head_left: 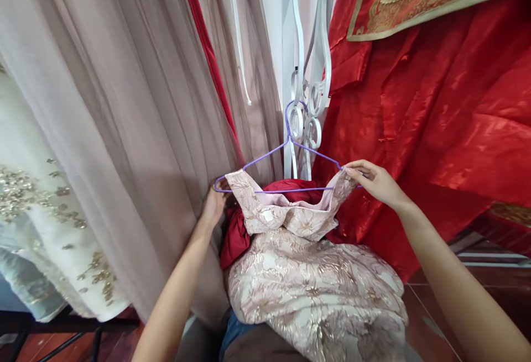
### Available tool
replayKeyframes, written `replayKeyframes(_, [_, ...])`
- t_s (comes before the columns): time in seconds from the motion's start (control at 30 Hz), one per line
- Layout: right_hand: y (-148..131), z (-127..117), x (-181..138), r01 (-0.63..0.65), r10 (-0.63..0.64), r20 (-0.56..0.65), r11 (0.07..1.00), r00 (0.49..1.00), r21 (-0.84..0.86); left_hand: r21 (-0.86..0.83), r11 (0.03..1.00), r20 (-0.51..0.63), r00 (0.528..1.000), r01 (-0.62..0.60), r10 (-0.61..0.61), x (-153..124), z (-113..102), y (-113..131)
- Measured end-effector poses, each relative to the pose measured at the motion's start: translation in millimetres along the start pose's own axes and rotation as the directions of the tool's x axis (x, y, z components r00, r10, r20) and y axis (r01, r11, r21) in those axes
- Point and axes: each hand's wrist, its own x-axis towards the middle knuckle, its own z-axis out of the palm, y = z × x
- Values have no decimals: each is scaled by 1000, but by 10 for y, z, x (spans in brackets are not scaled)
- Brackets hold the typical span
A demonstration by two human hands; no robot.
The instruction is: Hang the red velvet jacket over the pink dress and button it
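Note:
A pale pink brocade dress [307,279] with a floral pattern hangs from a thin purple wire hanger [290,146]. The hanger's hook is caught on a white scrolled metal stand [309,96]. My right hand [375,182] pinches the dress's right shoulder strap at the hanger's right end. My left hand [212,207] is by the hanger's left end, at the dress's left strap; its fingers are mostly hidden behind the fabric. A dark red cloth [236,235] shows behind the dress's neckline.
A beige sheer gown [124,130] hangs at the left, with a white gown with gold beading [50,224] beside it. Shiny red garments [435,119] with gold embroidered trim fill the right. Reddish floor tiles [431,318] show at the lower right.

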Motion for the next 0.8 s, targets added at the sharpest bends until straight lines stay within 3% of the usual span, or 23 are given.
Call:
replayKeyframes(0.07, [-21, 3, 2, 5, -5, -13, 1000, 1000, 9, -9, 993, 28, 993, -116, 117, 52, -99, 327])
replayKeyframes(0.17, [-52, 11, 20, 20, -20, -12, 1000, 1000, 1, 229, 910, 174, 935, -345, 310, -2, -109, 704])
replayKeyframes(0.23, [-69, 16, 38, 30, -30, -2, 999, 1000, -15, 391, 808, 265, 894, -441, 360, -61, -43, 819])
replayKeyframes(0.3, [-78, 20, 56, 37, -37, 2, 999, 999, -25, 494, 718, 286, 872, -490, 398, -99, 38, 833])
replayKeyframes(0.4, [-71, 27, 70, 43, -43, -4, 999, 999, -30, 553, 668, 230, 862, -498, 452, -111, 128, 758])
replayKeyframes(0.6, [-45, 40, 78, 27, -28, -47, 999, 999, -27, 488, 713, 188, 859, -503, 477, -70, 108, 688])
replayKeyframes(0.8, [2, -137, 34, 45, -48, -124, 999, 991, -30, 386, 870, -15, 941, -307, 339, -113, -146, 555])
